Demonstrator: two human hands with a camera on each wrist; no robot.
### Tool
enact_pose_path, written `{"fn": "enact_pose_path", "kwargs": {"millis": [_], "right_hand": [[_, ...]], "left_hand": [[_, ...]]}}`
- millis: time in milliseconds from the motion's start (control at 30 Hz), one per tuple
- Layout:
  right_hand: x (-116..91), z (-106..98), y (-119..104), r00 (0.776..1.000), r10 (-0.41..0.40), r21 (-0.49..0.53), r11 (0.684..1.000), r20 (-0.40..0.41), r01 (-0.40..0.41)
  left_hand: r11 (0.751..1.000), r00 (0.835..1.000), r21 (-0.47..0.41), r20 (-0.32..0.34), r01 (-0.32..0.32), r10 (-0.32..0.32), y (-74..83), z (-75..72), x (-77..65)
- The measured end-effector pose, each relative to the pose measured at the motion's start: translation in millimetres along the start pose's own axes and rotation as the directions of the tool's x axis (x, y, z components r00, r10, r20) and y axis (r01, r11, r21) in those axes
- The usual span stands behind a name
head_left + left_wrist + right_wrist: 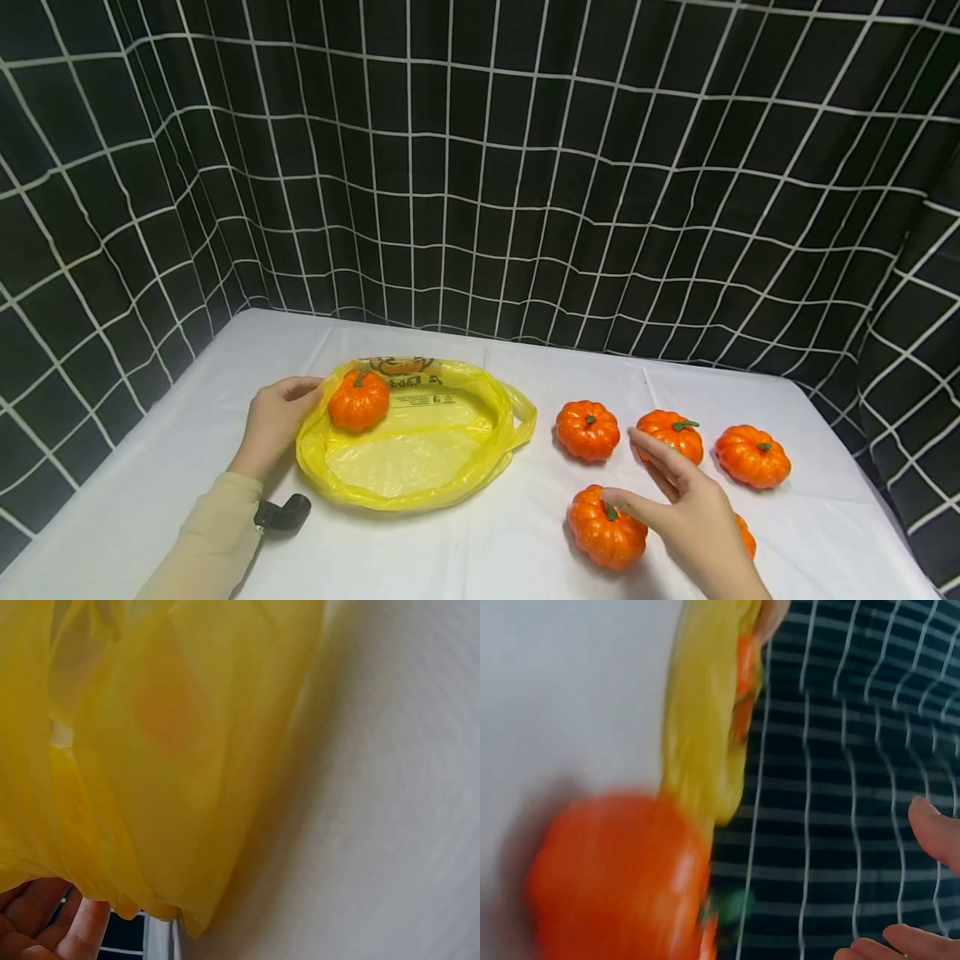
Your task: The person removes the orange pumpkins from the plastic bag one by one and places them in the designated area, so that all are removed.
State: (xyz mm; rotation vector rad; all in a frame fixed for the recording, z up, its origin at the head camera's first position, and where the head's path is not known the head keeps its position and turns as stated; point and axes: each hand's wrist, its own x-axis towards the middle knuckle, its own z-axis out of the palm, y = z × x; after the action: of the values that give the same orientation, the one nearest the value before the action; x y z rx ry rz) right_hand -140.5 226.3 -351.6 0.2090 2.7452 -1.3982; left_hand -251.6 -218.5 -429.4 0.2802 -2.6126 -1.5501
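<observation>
A yellow plastic bag (pixel 412 500) lies with its mouth spread wide on the white table. Inside it, at the left, sits an orange mini pumpkin (pixel 358 402) with a green stem. My left hand (pixel 277 417) holds the bag's left rim; in the left wrist view its fingers (pixel 82 930) show at the bag's edge. Over the loose pumpkins at the right, my right hand (pixel 693 517) is spread with thumb and fingers apart and nothing between them. Nearest to its thumb is the front pumpkin (pixel 606 533), which appears large and blurred in the right wrist view.
Behind the right hand stand more pumpkins, one at the left (pixel 587 431), a middle one (pixel 670 437) and one farther right (pixel 752 457). Another pumpkin (pixel 746 535) is mostly hidden by the hand. A black cloth with white grid lines (pixel 517 183) hangs behind the table.
</observation>
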Motion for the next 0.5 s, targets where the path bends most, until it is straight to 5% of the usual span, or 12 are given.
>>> {"fn": "enact_pose_path", "kwargs": {"millis": [500], "right_hand": [[22,110,-60,0.953,-0.294,0.22,0.937,0.076,0.272]], "left_hand": [[1.0,1.0,0.008,0.0,0.001,-0.001,-0.4,0.4,0.6]]}}
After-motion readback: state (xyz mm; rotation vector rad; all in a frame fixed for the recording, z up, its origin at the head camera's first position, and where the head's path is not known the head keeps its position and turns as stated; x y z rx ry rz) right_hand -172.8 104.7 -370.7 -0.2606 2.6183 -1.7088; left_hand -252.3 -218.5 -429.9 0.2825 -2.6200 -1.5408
